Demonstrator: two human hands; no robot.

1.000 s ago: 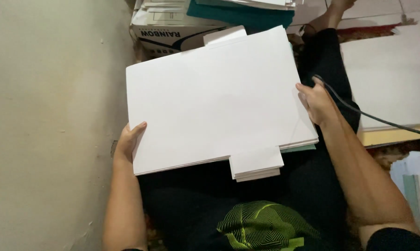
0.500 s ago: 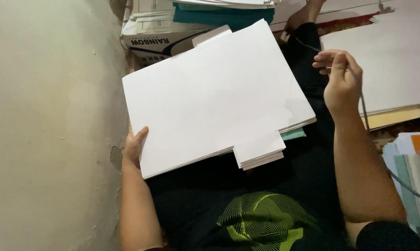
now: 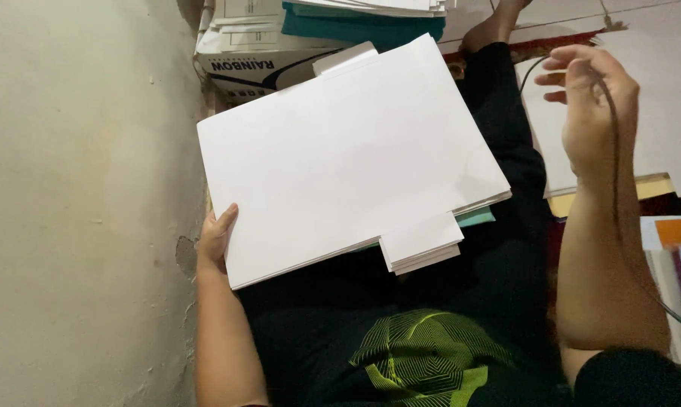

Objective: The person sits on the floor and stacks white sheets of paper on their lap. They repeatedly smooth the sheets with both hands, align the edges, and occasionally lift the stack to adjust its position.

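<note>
- The stack of white tabbed card sheets (image 3: 340,151) lies flat across the person's lap, carried by the black-trousered legs, with a tab sticking out at the near edge and another at the far edge; resting there, most of its weight is off the hands.
- The left hand (image 3: 217,240) is at the stack's near left corner, fingers curled up over the edge and the rest tucked beneath, so it seems to steady the sheets and keep them squared.
- A teal sheet (image 3: 476,218) peeps out from under the stack at its right edge, apparently sandwiched low in the pile.
- The right hand (image 3: 593,102) is raised well clear of the stack, off its right side, fingers loosely bent around a thin dark cable (image 3: 616,151) that runs down along the forearm; it holds the cable away from the sheets, though how firmly cannot be told.
- Beyond the stack's far edge stands a printed cardboard box (image 3: 250,68) topped with a teal folder (image 3: 355,26) and more paper, close against the pale plaster wall (image 3: 76,203).
- Large white sheets (image 3: 672,113) lie on the floor to the right.
</note>
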